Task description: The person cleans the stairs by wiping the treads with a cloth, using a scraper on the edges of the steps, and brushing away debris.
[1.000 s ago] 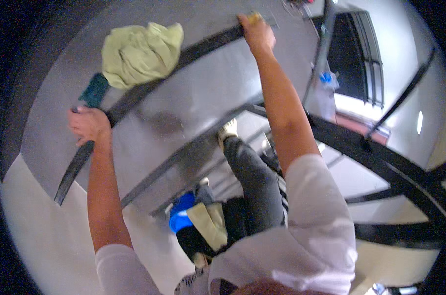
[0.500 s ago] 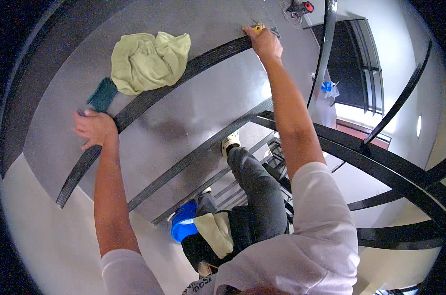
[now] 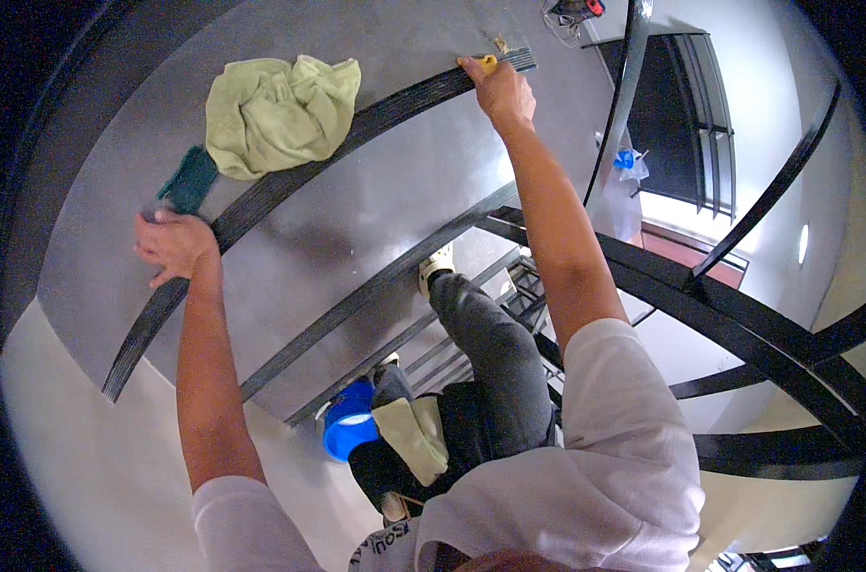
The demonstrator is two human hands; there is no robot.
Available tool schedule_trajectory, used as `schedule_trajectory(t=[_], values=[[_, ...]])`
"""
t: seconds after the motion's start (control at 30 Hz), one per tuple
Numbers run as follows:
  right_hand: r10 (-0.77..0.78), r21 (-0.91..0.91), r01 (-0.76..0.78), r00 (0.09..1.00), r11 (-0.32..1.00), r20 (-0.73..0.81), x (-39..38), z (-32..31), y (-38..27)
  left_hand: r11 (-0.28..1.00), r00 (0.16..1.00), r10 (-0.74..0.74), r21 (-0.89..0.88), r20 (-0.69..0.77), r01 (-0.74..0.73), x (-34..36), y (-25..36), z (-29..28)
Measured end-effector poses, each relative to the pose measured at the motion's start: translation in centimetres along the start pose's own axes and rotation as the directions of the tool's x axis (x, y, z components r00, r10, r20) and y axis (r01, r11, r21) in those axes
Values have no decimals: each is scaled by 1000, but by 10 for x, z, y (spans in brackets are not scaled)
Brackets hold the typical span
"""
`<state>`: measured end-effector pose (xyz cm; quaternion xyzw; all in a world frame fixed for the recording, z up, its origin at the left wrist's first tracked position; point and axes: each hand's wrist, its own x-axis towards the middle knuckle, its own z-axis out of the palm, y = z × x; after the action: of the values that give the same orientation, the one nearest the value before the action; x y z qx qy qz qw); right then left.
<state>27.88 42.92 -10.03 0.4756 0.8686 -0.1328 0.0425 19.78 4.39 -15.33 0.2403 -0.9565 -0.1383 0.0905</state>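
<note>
My left hand, fingers spread, rests on the grey step at its dark ridged edge strip. Close by its fingertips lies a dark green scouring pad. A crumpled pale green cloth spreads beside the pad, up against the strip. At the strip's far right end, my right hand is closed on a small yellow tool; most of it is hidden by the fingers, so its kind cannot be made out. A little crumbly debris sits just beyond this hand.
Lower steps with dark strips descend toward me, my foot on one. A blue bucket stands at lower left. Black metal railings curve along the right. A red-and-black object with a cord lies at the top.
My right hand has drawn slightly left along the strip, baring the strip's end and the debris. My left hand stays at the edge; the whole view has shifted a little.
</note>
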Motion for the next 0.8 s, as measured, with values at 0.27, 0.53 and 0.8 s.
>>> schedule_trajectory(t=[0.27, 0.53, 0.8], values=[[-70, 19, 70, 997, 997, -37, 3, -1, 2, 999, 999, 38, -31, -6, -38, -3, -4, -3], [-48, -18, 47, 995, 999, -83, 11, -5, -9, 995, 996, 86, -44, -3, -86, -3, -8, 6], [33, 61, -28, 996, 998, -82, 23, -5, -12, 996, 995, 86, -19, -46, -87, 3, 7, 14]])
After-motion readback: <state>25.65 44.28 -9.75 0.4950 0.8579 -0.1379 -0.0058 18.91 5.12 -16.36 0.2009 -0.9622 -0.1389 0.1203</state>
